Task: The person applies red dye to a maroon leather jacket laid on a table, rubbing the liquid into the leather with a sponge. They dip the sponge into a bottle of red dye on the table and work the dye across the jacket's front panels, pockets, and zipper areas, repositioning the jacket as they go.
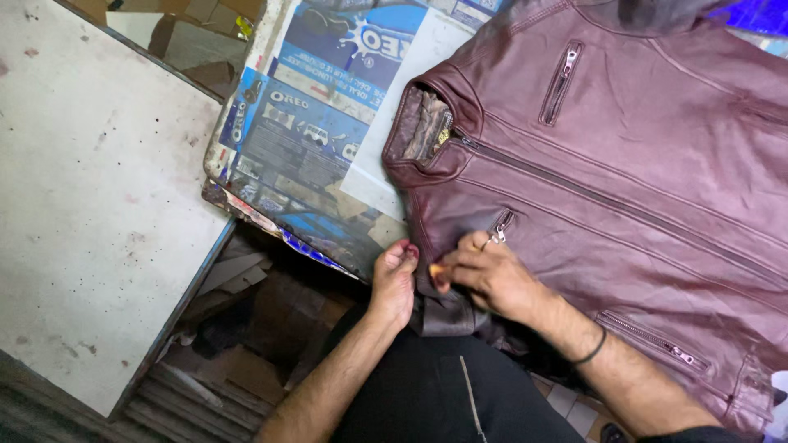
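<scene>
A maroon leather jacket (624, 164) lies front-up on the work surface, its main zip closed and collar (427, 123) turned toward the left. At the jacket's near shoulder edge, my left hand (394, 283) pinches the leather and holds the hanging sleeve part (447, 316) in place. My right hand (492, 275) rests on the same shoulder just below a small pocket zip (502, 226). Its fingertips press a small orange piece (435, 269) against the leather. What the piece is, I cannot tell. That hand has a ring on one finger and a black band on the wrist.
Blue printed packaging sheets (312, 123) cover the surface under the jacket. A stained white board (98, 189) stands to the left. Cardboard scraps and planks (238, 328) lie in the gap below. My black trousers (427, 394) fill the bottom middle.
</scene>
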Available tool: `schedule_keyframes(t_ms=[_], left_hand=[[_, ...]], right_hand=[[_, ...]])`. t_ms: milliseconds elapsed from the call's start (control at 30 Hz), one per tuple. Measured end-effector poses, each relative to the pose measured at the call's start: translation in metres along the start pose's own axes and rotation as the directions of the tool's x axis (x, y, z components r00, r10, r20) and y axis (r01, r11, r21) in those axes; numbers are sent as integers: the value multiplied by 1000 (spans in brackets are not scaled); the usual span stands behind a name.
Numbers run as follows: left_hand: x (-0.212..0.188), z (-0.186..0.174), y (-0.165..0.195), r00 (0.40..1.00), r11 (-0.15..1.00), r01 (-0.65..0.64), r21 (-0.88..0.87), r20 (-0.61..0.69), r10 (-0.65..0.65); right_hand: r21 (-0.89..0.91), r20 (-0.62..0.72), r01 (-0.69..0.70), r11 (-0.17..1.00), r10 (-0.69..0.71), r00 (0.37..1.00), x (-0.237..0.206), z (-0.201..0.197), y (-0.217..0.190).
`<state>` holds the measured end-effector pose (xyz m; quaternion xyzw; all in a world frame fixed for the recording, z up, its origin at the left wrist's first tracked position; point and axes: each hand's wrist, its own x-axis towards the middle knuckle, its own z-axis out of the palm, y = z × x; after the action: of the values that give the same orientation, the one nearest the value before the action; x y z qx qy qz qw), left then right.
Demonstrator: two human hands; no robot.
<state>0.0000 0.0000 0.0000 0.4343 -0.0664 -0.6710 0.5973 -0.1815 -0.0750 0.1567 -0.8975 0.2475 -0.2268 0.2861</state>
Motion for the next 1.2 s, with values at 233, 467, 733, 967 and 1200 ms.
schedule_keyframes(t_ms=[233,467,733,967,1200], left_hand=[[14,-28,-32,998,998,-25,64,55,22],[7,-71,-64,994,973,-51,223,-85,71],[50,-155,-152,991,949,-70,306,-85,101],[74,-195,-207,997,997,74,7,-12,-74],[76,-217,-228,995,999,35,-40,-92,-38]], right_hand=[[-12,-191,-189,982,183,964,-33,88,31],[134,-204,-245,960,269,941,-95,106,55],[-31,-282,-233,972,216,935,-143,210,129],[-62,-52,-16,998,13,999,-143,283,173],[3,-31,-81,997,81,996,-152,285,142]])
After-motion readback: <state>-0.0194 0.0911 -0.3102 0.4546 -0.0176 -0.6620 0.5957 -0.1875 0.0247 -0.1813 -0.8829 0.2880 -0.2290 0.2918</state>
